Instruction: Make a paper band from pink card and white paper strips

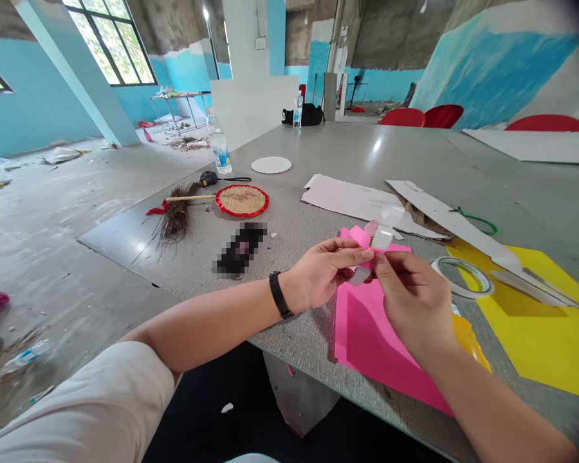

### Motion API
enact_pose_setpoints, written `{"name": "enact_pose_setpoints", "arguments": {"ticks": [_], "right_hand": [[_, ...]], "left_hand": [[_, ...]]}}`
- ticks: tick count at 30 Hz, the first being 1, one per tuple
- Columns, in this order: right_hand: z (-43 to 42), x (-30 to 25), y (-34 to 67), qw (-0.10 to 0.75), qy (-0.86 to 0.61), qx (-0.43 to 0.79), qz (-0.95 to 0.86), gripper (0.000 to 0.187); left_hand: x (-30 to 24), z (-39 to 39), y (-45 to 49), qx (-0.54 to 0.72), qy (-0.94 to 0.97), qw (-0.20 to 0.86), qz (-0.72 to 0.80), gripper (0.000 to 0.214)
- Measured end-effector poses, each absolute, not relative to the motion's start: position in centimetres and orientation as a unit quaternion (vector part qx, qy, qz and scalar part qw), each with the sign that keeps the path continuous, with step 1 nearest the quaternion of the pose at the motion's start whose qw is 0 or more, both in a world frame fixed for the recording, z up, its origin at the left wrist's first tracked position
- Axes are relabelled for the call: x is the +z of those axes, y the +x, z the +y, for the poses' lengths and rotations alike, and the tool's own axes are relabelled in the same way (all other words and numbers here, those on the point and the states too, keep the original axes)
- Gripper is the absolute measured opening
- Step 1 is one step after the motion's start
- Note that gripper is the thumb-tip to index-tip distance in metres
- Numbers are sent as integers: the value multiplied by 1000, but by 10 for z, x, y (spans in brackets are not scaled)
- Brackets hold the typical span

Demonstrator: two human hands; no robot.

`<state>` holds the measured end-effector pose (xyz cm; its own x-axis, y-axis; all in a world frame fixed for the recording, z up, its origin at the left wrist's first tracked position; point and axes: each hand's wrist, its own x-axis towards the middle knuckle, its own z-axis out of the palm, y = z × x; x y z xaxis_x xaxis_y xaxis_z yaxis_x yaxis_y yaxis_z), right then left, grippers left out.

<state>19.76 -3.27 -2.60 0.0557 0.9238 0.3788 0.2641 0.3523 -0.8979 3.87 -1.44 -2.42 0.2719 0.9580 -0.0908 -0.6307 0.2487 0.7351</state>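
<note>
A small piece of folded pink paper (359, 237) is pinched between both hands above the table. My left hand (329, 270) is closed on its left side, thumb on top. My right hand (412, 296) presses its fingertips against the right side. Shiny, see-through strips that look like clear tape (382, 236) stick out above and below the fingers. Beneath the hands lie pink paper sheets (381, 341), partly covered by my right hand and forearm. A tape roll (485, 290) lies just right of my right hand.
Yellow sheets (550, 357), scissors (540, 286) and white cardboard pieces (352, 198) are at right and ahead. A round woven fan (242, 200), twig bundle (176, 218), tape measure (208, 179), white disc (271, 165) and water bottle (219, 145) stand left. The table edge (313, 379) is close.
</note>
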Motion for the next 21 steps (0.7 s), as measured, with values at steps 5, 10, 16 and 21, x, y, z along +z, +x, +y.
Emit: {"name": "enact_pose_setpoints", "arguments": {"ticks": [5,10,16,21], "right_hand": [[-33,-29,197,554,-478,312,-606,48],[-30,-30,200,525,-487,324,-617,49],[-23,-16,220,520,-458,70,-717,24],[-14,-10,234,430,-353,-53,-829,21]], "left_hand": [[-21,-17,40,519,305,753,268,40],[-21,-15,38,552,382,681,292,46],[-17,-17,33,553,545,503,379,34],[-17,-18,32,483,661,355,451,32]]}}
